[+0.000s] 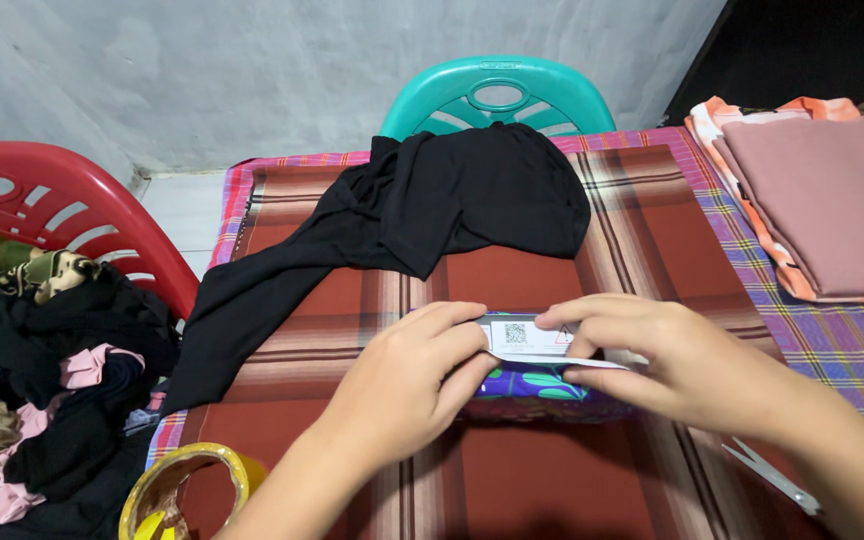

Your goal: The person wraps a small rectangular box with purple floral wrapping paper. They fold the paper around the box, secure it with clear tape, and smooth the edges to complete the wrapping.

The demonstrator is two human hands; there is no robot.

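Note:
My left hand (407,385) and my right hand (662,360) both press a white label strip (524,338) onto a small bundle wrapped in purple cloth with green print (532,385). The bundle lies on a red-brown plaid cloth (652,230) that covers the table. My fingers pinch the strip from both ends, and most of the bundle is hidden under them. A black garment (432,200) lies crumpled just beyond my hands, one long part trailing down to the left.
Scissors (772,475) lie near my right forearm. A yellow tape roll (177,490) sits at the lower left. Folded pink and orange fabrics (822,200) are stacked at right. A red chair (72,215) holds piled clothes (42,380); a teal chair (497,95) stands behind the table.

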